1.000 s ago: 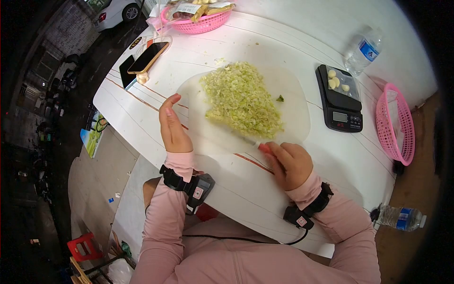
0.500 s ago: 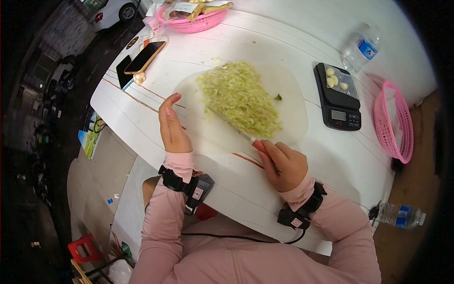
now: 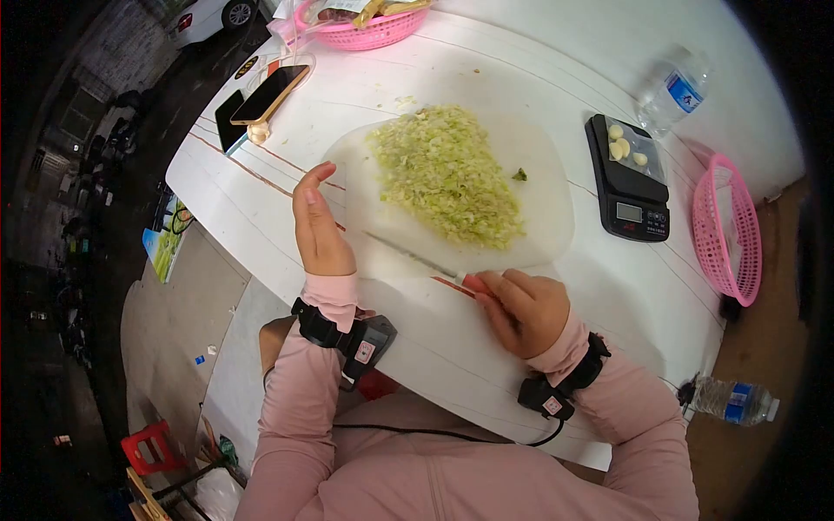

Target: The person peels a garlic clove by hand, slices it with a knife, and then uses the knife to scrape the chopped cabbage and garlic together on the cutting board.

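Observation:
Finely chopped pale green vegetable (image 3: 447,178), perhaps cabbage, lies heaped on a whitish cutting board (image 3: 543,204). My right hand (image 3: 526,313) is closed round the red handle of a knife (image 3: 415,257). Its blade points left over the board's near edge, apart from the heap. At the board's left edge my left hand (image 3: 321,226) is raised with its fingers stretched out, holding nothing. A small dark green scrap (image 3: 519,174) sits right of the heap.
A black kitchen scale (image 3: 630,195) carries peeled garlic cloves (image 3: 620,148) in a clear bag. Pink baskets (image 3: 728,234) stand at the right and far left. Two phones (image 3: 271,94) lie beside a garlic bulb (image 3: 258,133). A water bottle (image 3: 673,94) stands by the wall.
The knife has moved away from the heap's near edge, toward me, with my right hand shifting slightly nearer. My left hand has barely moved.

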Available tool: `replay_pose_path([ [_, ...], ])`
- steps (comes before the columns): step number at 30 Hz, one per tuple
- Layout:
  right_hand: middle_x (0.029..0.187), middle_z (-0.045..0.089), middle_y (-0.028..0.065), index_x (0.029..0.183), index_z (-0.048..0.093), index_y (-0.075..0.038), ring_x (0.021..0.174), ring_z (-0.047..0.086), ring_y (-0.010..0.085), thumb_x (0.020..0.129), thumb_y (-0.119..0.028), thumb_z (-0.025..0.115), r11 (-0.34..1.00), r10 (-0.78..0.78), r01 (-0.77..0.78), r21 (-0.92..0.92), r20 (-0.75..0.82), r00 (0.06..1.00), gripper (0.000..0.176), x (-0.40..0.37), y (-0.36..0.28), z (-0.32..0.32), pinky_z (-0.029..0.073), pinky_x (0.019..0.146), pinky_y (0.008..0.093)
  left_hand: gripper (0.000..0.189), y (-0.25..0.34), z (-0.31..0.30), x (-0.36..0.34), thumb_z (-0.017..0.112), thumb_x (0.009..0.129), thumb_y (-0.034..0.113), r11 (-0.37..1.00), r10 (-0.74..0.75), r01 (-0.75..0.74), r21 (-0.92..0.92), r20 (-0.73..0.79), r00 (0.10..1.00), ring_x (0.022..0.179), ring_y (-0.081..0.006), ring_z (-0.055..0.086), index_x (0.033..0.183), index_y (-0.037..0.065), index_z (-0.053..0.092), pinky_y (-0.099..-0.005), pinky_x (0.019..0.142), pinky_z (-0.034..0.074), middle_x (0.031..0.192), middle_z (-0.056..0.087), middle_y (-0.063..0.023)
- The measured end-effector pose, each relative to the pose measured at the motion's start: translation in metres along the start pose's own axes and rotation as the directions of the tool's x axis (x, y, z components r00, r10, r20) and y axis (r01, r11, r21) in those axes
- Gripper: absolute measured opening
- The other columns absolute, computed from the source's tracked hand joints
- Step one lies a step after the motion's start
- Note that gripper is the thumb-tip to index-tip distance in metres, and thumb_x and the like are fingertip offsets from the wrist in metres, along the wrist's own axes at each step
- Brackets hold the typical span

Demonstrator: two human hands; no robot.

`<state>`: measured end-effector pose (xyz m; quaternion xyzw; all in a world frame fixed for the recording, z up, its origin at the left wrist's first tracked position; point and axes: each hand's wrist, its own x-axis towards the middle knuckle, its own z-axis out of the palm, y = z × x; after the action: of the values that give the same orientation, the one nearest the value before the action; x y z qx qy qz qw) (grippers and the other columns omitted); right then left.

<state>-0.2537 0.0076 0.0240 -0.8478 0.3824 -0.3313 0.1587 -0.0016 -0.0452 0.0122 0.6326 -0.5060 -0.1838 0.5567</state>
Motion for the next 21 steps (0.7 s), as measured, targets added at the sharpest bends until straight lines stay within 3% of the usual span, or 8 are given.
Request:
replay_pose_path([
  [1, 0.073, 0.056, 0.0114, 0.107, 0.062, -0.003, 0.056, 0.058, 0.0307, 0.085, -0.006, 0.069, 1.000, 0.017, -0.018, -0.023, -0.012, 1.000, 0.023, -0.001, 0.001, 0.001, 0.043, 0.049, 0.0408, 0.058, 0.001, 0.000, 0.000, 0.018, 0.107, 0.045, 1.000, -0.009, 0.008, 0.028, 0.005, 1.000, 0.128, -0.0232, 0.047, 0.125, 0.007, 0.058, -0.0422, 0.111, 0.030, 0.133, 0.058, -0.0093],
  [5, 0.073, 0.056, 0.0119, 0.108, 0.062, -0.002, 0.056, 0.057, 0.0310, 0.086, -0.004, 0.068, 0.989, 0.137, -0.140, -0.044, -0.059, 0.989, 0.024, -0.003, 0.004, -0.003, 0.043, 0.049, 0.0406, 0.058, 0.000, 0.001, -0.001, 0.019, 0.107, 0.045, 1.000, 0.015, -0.015, 0.013, -0.002, 1.000, 0.129, -0.0236, 0.047, 0.125, 0.007, 0.058, -0.0421, 0.111, 0.030, 0.133, 0.057, -0.0091],
  [7, 0.072, 0.055, 0.0122, 0.110, 0.063, -0.002, 0.056, 0.056, 0.0318, 0.086, -0.003, 0.068, 0.992, 0.114, -0.122, -0.032, -0.196, 0.974, 0.025, -0.004, 0.005, -0.005, 0.042, 0.049, 0.0398, 0.048, 0.004, -0.001, -0.002, 0.027, 0.108, 0.038, 0.998, -0.016, 0.016, -0.053, 0.005, 1.000, 0.108, -0.0153, 0.052, 0.126, 0.004, 0.056, -0.0264, 0.088, 0.041, 0.127, 0.058, -0.0069],
  [11, 0.072, 0.055, 0.0123, 0.111, 0.063, -0.003, 0.056, 0.056, 0.0322, 0.086, -0.002, 0.067, 0.982, 0.162, -0.181, -0.053, -0.253, 0.954, 0.026, -0.003, 0.008, -0.001, 0.042, 0.049, 0.0393, 0.042, -0.004, 0.001, 0.000, 0.032, 0.109, 0.032, 0.994, 0.086, -0.086, -0.066, -0.008, 0.996, 0.109, -0.0169, 0.052, 0.124, 0.002, 0.057, -0.0278, 0.096, 0.038, 0.125, 0.059, -0.0089],
  [16, 0.072, 0.054, 0.0110, 0.112, 0.063, -0.005, 0.057, 0.055, 0.0312, 0.084, -0.004, 0.069, 0.989, 0.108, -0.119, -0.085, -0.120, 0.987, 0.029, -0.002, 0.011, -0.001, 0.042, 0.050, 0.0402, 0.034, -0.002, 0.002, 0.000, 0.037, 0.108, 0.026, 0.993, 0.023, -0.022, -0.115, 0.002, 1.000, 0.108, -0.0167, 0.051, 0.118, 0.001, 0.059, -0.0278, 0.097, 0.037, 0.121, 0.059, -0.0087],
  [20, 0.072, 0.053, 0.0101, 0.112, 0.064, -0.006, 0.057, 0.055, 0.0304, 0.083, -0.006, 0.071, 0.990, 0.082, -0.098, -0.098, -0.154, 0.985, 0.030, -0.003, 0.011, -0.001, 0.042, 0.050, 0.0402, 0.029, -0.001, 0.002, 0.001, 0.040, 0.107, 0.021, 0.991, 0.003, 0.000, -0.132, 0.016, 1.000, 0.109, -0.0170, 0.051, 0.118, 0.001, 0.059, -0.0288, 0.097, 0.038, 0.119, 0.060, -0.0087],
  [21, 0.071, 0.052, 0.0098, 0.112, 0.064, -0.006, 0.057, 0.054, 0.0299, 0.083, -0.006, 0.071, 0.992, 0.065, -0.082, -0.098, -0.165, 0.984, 0.030, -0.003, 0.011, -0.001, 0.042, 0.050, 0.0401, 0.025, -0.002, 0.003, 0.000, 0.047, 0.104, 0.019, 0.982, -0.024, 0.031, -0.186, 0.038, 0.999, 0.111, -0.0175, 0.052, 0.119, 0.002, 0.058, -0.0296, 0.097, 0.038, 0.120, 0.060, -0.0088],
])
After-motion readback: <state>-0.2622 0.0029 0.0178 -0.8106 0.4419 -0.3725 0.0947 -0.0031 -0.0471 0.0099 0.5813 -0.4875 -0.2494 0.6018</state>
